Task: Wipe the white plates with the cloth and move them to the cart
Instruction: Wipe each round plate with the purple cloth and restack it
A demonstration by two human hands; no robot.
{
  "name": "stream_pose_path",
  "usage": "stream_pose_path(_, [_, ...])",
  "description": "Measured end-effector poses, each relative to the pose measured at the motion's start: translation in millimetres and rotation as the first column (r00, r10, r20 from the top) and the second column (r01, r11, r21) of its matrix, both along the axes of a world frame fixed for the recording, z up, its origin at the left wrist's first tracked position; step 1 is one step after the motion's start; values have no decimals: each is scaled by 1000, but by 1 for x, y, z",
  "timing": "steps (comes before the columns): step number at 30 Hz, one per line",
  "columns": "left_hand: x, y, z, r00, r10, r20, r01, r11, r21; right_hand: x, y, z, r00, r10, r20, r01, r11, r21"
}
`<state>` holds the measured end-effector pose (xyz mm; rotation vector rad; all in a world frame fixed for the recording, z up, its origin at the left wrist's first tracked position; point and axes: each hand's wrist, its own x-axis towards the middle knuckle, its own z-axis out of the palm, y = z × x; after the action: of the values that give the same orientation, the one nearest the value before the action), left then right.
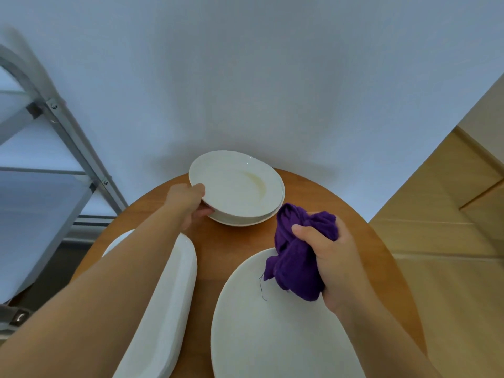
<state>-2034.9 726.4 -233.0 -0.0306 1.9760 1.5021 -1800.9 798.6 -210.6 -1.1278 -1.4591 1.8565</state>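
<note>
Standing at far left, metal cart (68, 137) frame, shelves white. Left hand (188, 204) grips near-left rim of top round plate (237, 184), thumb over rim, fingers curled beneath; it sits tilted on a second plate (245, 221) at the far side of round wooden table (231, 241). Long oval platter (169, 309) under left forearm. Large oval plate (272, 336) nearest. Right hand (332, 266) clamps bunched purple cloth (297, 257) over the large plate's far edge.
</note>
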Motion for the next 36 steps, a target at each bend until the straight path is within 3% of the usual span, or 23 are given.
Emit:
stream_pose_path(5, [20, -9, 7, 998, 64, 7, -64, 987, 149, 12, -6, 8, 999, -40, -9, 40, 998, -39])
stream_pose_path(11, [53, -22, 53, 996, 21, -89, 7, 951, 308, 28, -23, 27, 993, -109, -46, 101, 984, -148])
stream_pose_path(20, [151, -111, 87, 994, -71, -78, 94, 930, 355, 74, -62, 50, 983, -91, -158, 42, 957, -288])
stream_pose_path(25, [206, -175, 79, 982, -145, -121, 170, 957, 234, 124, -100, 44, 991, -92, -96, 58, 948, -313])
stream_pose_path(29, [228, -219, 71, 982, -130, 139, 66, 917, 393, 161, -130, 36, 995, -43, -93, 5, 930, -367])
stream_pose_path(32, [242, -240, 68, 862, -294, 413, -46, 766, 642, 182, -149, 34, 996, -14, -84, -23, 908, -419])
stream_pose_path(34, [254, -245, 66, 832, -270, 484, -151, 730, 667, 192, -161, 34, 998, 8, -57, -32, 901, -433])
stream_pose_path(36, [269, -247, 62, 857, -130, 498, -245, 748, 617, 198, -170, 35, 999, 8, -37, -23, 907, -419])
